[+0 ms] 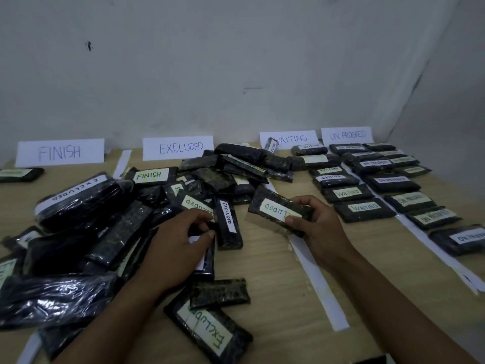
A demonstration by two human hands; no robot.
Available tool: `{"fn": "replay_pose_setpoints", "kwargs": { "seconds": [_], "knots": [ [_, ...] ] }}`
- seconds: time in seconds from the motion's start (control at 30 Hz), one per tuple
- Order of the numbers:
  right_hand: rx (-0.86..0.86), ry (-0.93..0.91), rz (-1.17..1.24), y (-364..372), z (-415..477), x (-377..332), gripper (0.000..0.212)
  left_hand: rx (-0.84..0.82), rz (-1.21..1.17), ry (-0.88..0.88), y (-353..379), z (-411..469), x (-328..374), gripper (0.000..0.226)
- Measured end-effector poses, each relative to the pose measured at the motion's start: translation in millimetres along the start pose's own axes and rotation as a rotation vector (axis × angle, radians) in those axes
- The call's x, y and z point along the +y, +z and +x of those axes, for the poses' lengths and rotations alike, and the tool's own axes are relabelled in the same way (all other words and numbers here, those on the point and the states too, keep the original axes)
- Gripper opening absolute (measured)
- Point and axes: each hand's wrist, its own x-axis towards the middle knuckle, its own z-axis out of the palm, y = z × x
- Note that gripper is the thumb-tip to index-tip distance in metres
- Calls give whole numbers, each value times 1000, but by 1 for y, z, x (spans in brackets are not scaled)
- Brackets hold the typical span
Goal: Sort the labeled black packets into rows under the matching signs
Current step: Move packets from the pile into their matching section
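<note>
My right hand (313, 224) grips a black packet labelled EXCLUDED (275, 210), held tilted just above the table. To its left, my left hand (183, 233) pinches the edge of another black packet (207, 254) in the unsorted pile (118, 214). Four white signs stand along the wall: FINISH (59, 152), EXCLUDED (178, 147), WAITING (291, 139) and ON PROGRESS (347, 135). A row of WAITING packets (341, 193) lies under its sign. ON PROGRESS packets (404, 185) fill rows further right. One packet (21, 174) lies under FINISH.
White paper strips (315, 274) divide the wooden table (262, 258) into columns. An EXCLUDED packet (210, 329) and a small unlabelled one (219, 292) lie near the front edge between my arms. A grey wall closes the back and right.
</note>
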Motion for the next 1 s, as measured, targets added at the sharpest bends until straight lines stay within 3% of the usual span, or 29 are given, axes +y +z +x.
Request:
{"fn": "replay_pose_setpoints", "kwargs": {
  "seconds": [0.17,0.33,0.57,0.8,1.0],
  "knots": [
    [39,69,135,1,-1,-7,38,-18,12,1,0,0,0,26],
    [33,-2,130,3,-3,-9,34,-9,-2,21,-1,0,1,24],
    [138,-76,-96,2,1,1,17,12,-12,41,-2,-1,1,22],
    [84,-228,-627,9,3,5,39,12,-2,73,-3,3,2,22],
    [71,-198,-655,19,54,-13,32,7,-4,62,2,9,-1,18]
  ]
}}
